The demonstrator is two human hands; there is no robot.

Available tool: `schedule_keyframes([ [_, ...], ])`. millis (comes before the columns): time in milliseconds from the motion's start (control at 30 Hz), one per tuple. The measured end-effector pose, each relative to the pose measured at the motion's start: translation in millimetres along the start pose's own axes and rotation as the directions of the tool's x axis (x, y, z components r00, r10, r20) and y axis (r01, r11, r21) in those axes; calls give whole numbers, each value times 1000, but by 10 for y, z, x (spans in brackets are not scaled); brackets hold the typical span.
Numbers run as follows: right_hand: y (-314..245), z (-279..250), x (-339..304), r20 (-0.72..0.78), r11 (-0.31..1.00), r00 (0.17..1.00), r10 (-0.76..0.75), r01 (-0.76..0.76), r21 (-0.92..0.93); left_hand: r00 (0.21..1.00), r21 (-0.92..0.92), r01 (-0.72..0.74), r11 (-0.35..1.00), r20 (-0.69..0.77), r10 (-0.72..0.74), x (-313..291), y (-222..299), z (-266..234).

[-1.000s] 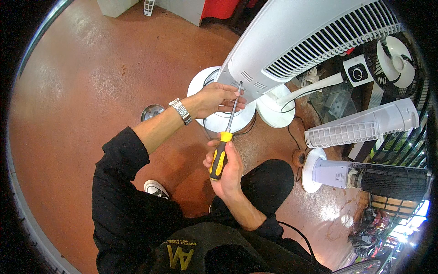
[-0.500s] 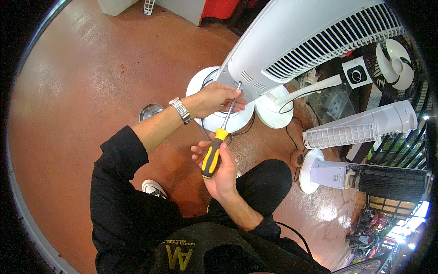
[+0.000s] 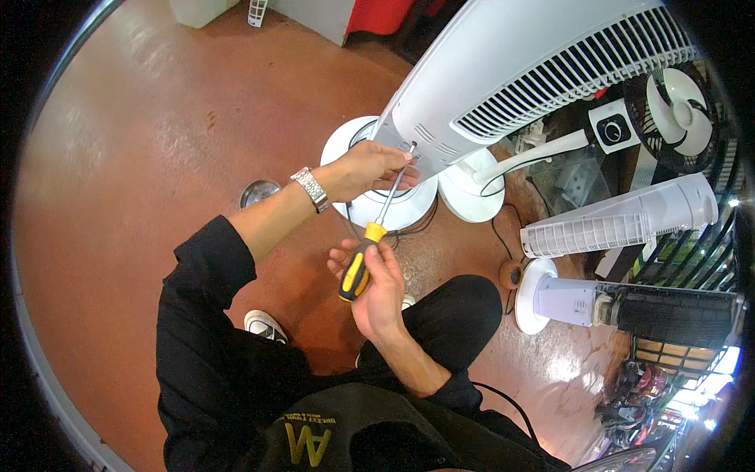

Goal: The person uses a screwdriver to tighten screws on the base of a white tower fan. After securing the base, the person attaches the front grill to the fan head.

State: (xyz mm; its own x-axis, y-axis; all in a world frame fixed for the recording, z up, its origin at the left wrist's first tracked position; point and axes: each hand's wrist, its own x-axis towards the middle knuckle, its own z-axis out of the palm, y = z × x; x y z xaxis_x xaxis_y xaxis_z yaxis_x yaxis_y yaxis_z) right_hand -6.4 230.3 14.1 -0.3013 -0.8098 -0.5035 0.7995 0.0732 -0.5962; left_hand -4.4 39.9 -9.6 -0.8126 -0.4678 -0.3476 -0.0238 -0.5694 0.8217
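Observation:
A screwdriver (image 3: pixel 358 271) with a yellow and dark grey handle slants up toward a tall white tower fan (image 3: pixel 440 86). Its handle rests in my right hand (image 3: pixel 379 295), with the thumb against it and the fingers curled loosely around. My left hand (image 3: pixel 373 169), wearing a metal watch (image 3: pixel 311 189) at the wrist, closes on the steel shaft near its tip. The tip meets the lower casing of the fan, just below small vent slots. Whether a screw sits there is hard to see. The fan's round white base (image 3: pixel 346 141) is partly behind my left hand.
A small metal bowl (image 3: pixel 259 192) lies on the red-brown floor left of the base. To the right are a white pedestal fan (image 3: pixel 543 151), a detached white tower casing (image 3: pixel 621 216) and an opened tower fan (image 3: pixel 566 300). Dark cables (image 3: pixel 429 220) trail around the bases.
The screwdriver handle has shifted slightly left and turned, and the thumb of my right hand has moved onto it. My left hand stays near the tip.

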Motion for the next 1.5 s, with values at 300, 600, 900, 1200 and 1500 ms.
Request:
schedule_keyframes([
  [300,41,-103,79,-25,968,998,-62,54,-246,998,112,-29,993,-47,34,12,36,15],
  [600,-68,-66,35,83,997,994,71,-74,37,998,-27,-67,997,11,68,-43,-68,-2],
  [900,-1,-112,61,-82,976,995,-59,40,-215,989,-3,-142,990,-31,141,-71,-157,34],
  [1200,53,-58,43,-66,926,998,-7,-18,-377,991,58,-122,991,57,119,-74,-121,-29],
  [1500,62,-161,1,-29,964,997,-77,67,-256,975,-50,-44,998,215,54,-54,-122,-72],
])
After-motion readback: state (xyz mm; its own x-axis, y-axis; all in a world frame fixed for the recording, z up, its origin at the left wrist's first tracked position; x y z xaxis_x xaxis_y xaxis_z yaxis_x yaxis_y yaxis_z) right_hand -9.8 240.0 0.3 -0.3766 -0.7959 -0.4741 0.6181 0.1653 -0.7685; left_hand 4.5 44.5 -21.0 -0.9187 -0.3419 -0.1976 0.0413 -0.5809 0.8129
